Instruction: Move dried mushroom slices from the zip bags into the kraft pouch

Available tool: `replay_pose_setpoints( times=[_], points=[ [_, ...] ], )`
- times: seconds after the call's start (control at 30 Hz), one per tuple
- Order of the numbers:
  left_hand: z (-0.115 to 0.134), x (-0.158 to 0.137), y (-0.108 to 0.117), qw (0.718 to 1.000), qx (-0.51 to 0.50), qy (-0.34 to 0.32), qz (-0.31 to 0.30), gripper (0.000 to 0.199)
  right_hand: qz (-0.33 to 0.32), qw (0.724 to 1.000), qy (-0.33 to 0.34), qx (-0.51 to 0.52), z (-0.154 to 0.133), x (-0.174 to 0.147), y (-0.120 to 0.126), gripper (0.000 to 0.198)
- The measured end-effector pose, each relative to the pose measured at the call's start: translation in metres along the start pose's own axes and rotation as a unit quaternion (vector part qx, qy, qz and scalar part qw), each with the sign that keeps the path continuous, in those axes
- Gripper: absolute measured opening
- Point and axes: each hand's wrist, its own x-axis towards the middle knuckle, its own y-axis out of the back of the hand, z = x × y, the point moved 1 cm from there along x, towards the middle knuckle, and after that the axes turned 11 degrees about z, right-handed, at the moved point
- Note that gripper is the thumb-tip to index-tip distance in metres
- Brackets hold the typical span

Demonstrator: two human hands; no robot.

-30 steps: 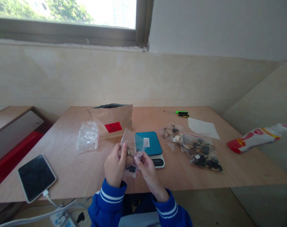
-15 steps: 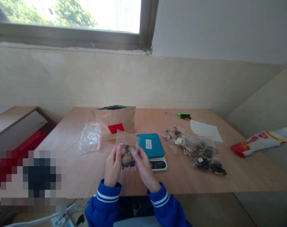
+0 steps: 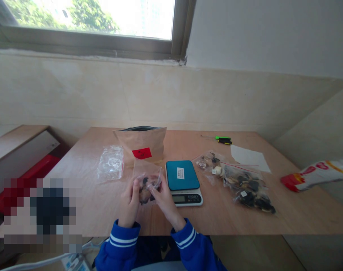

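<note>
Between my two hands is a clear plastic zip bag [image 3: 145, 169] with brown and black pieces inside that look like dried mushrooms. My left hand [image 3: 130, 201] is closed on the bag's left side, thumb on the front. On the other side, my right hand [image 3: 167, 201] grips it, with the thumb across the front near the pieces. The bag is held above the table, its top pointing up. Just right of my right hand stands a white kitchen scale [image 3: 198, 199] with a blue top plate. Behind the bag, a brown paper pouch [image 3: 141, 139] with a red label stands open.
Clear plastic bags [image 3: 110, 163] lie to the left. Filled zip bags [image 3: 252, 184] lie right of the scale, beside a smaller bag [image 3: 209, 160]. Farther back are green and black screwdrivers [image 3: 223, 139] and white paper [image 3: 250, 156]. A red-and-white bottle [image 3: 315, 175] is at far right.
Both hands have moved slightly left and away from the scale with the bag, so the scale's display now shows more. The whole view has shifted a little.
</note>
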Motion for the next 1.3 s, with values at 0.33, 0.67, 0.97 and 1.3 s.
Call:
replay_pose_setpoints(
  times=[0.33,0.67,0.97,1.3],
  points=[
    [0.014,-0.002,0.015,0.983,0.172,-0.008,0.068,0.046,-0.003,0.996,-0.077,0.039,0.007,-0.008,-0.019,0.037],
    [0.013,-0.001,0.011,0.989,0.120,-0.007,0.082,0.052,-0.013,0.999,-0.031,-0.008,0.003,-0.007,-0.009,0.033],
    [0.019,-0.006,0.007,0.992,0.110,-0.037,0.048,0.048,-0.031,0.997,-0.065,-0.005,0.005,-0.003,-0.007,0.038],
    [0.000,0.004,0.002,0.963,-0.136,0.207,0.104,0.054,0.056,0.987,-0.089,0.123,-0.004,0.003,-0.009,0.049]
  ],
)
